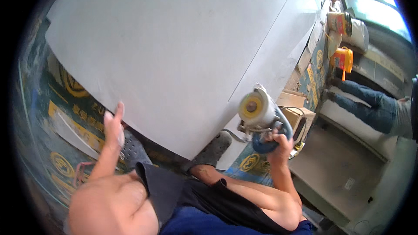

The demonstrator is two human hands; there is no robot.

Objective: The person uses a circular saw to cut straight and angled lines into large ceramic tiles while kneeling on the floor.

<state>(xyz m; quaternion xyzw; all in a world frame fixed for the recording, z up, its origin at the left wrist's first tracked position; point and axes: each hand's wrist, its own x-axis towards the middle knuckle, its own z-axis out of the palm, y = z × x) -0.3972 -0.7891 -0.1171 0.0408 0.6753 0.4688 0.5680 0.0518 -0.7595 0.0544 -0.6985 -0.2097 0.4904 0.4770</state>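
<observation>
A large pale grey sheet [174, 56] with a smooth surface spreads before me. My left hand [114, 127] is at its near left edge, digits stretched out and apart, one of them reaching over the edge. Whether it presses on the sheet is hard to tell. On the other side, my right hand [281, 147] is closed around the dark blue handle of a hand-held tool with a white drum-shaped body [262, 109] and a round yellow end. The tool is above the sheet's near right corner, beside a straight dark line [265, 37] running across the surface. Contact between them is unclear.
Green printed boards [61, 165] lie underneath. My dark clogs [217, 146] stand at the sheet's near edge. Cardboard boxes [302, 124] sit right of the tool. Farther right are an orange bucket [342, 59], another bucket [338, 23] and a person's jeans-clad legs [370, 109].
</observation>
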